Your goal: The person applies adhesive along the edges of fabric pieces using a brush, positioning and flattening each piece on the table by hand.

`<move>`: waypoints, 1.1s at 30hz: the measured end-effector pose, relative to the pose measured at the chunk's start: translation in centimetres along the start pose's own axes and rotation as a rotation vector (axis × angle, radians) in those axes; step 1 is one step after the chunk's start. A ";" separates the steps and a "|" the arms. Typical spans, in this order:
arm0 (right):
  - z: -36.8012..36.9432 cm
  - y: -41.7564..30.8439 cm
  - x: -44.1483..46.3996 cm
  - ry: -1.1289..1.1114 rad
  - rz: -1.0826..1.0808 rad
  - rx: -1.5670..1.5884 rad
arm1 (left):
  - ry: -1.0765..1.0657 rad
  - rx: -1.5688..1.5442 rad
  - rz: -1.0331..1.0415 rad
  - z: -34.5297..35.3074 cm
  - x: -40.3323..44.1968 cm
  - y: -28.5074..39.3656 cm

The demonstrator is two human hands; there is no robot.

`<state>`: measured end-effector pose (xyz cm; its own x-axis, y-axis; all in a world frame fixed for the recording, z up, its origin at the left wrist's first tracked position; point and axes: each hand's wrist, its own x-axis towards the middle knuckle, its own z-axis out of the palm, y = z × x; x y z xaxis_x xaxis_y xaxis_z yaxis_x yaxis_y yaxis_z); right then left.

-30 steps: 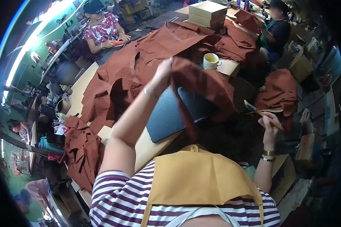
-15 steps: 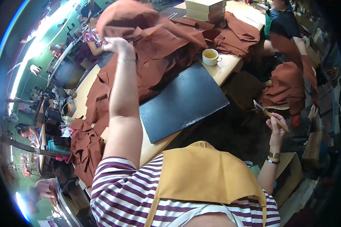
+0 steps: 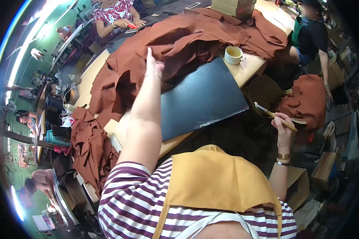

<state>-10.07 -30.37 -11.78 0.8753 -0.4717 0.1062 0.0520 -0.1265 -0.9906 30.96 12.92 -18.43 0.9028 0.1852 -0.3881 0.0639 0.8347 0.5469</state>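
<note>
My left hand [image 3: 153,67] reaches out over a large heap of reddish-brown sheets [image 3: 135,49] on the table. Its fingers are stretched out with the thumb apart, close to or touching the heap. A thin wood-handled brush [image 3: 270,113] is held in my right hand [image 3: 283,125], closed around the handle, with the tip pointing up and left. Between my hands lies a dark flat board [image 3: 203,99] with a whitish, worn near edge. A white cup [image 3: 233,55] with yellowish contents stands just beyond the board's far right corner.
Boxes [image 3: 233,7] are stacked at the table's far side. More brown sheets [image 3: 303,99] lie to the right near a woven seat [image 3: 263,91]. Across the table a person [image 3: 113,18] handles something red; another person [image 3: 309,36] is at the right.
My left hand has let go of the lifted brown sheet and come down; the sheet now lies on the heap. My right hand has moved slightly left with the brush. The view has shifted.
</note>
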 end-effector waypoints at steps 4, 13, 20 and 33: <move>0.4 0.0 0.7 -0.028 -0.040 -0.056 | -0.320 0.207 0.138 6.6 -4.0 8.7; -0.6 0.1 1.6 0.017 -0.026 -0.061 | -0.920 0.591 0.508 8.7 -14.1 25.4; -0.5 1.4 2.3 0.034 0.021 -0.053 | -0.814 0.841 0.745 16.4 1.8 16.5; -0.8 2.1 1.9 0.045 0.039 -0.084 | 0.055 -0.106 0.655 8.0 -2.4 -4.4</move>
<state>-8.63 -32.21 -13.58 0.8534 -0.5160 0.0736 -0.0237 -0.1794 -0.9835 31.90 4.66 -13.98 0.7177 0.6953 -0.0388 -0.5354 0.5865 0.6078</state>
